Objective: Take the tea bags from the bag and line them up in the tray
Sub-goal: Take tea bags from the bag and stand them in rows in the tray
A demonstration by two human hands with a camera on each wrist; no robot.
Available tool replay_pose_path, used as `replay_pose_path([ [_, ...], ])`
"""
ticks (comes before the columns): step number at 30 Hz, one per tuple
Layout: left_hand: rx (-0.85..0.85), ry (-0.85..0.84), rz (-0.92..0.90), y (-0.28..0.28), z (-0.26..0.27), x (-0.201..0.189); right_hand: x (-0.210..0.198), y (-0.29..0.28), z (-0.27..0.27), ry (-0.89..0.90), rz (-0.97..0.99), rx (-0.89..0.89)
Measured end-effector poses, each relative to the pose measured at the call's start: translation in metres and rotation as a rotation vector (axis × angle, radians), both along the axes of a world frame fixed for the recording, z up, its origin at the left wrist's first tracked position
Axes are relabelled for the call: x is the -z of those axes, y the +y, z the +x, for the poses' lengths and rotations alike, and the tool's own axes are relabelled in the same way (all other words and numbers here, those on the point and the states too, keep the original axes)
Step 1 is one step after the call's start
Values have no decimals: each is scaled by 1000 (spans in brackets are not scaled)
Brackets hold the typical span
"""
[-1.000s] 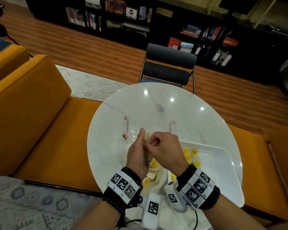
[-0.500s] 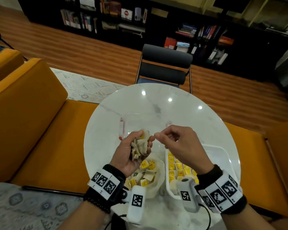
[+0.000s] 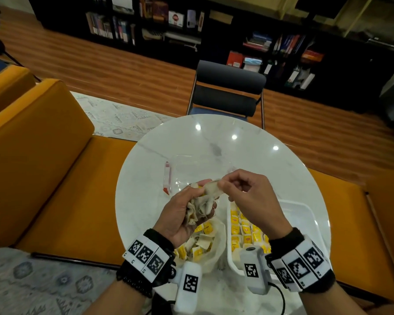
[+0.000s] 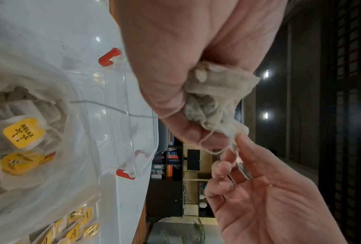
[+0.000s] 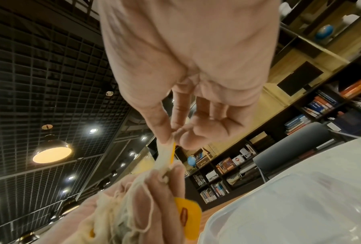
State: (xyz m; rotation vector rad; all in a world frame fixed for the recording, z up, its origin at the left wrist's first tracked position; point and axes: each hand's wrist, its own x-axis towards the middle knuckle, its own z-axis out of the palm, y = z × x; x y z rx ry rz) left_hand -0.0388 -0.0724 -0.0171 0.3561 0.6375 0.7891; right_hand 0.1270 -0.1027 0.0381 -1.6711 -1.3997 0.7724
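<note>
Bag (image 3: pixel 210 251): a clear plastic bag lies open at the near edge of the worktop (image 3: pixel 146 178), under the left wrist, with yellow-tagged tea bags loose inside.
Tray (image 3: pixel 305 214): the white tray sits just right of the bag; tea bags stand in rows along its left side.
Left hand (image 3: pixel 180 214): palm up above the bag, its grip is curled round a clump of tea bags (image 3: pixel 199 206) with tangled strings.
Right hand (image 3: pixel 253 198): raised above the tray's far left corner, thumb and forefinger pinch one tea bag (image 3: pixel 212 187) at the top of the clump; the other fingers are loosely bent.
Clear container (image 3: pixel 191 171): it lies on the worktop beyond the hands, with red clips.
Chair (image 3: pixel 228 92): dark, at the worktop's far side.
</note>
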Motion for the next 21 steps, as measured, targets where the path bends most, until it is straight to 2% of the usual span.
replay_pose_path([
  [5,29,-54,-33,0,1,-3,-7,-1,-4,222,39,16],
  [11,80,13,-21,0,2,-1,-15,0,-6,399,81,45],
  [21,128,157,72,2,-3,6,-28,5,4,402,117,60],
])
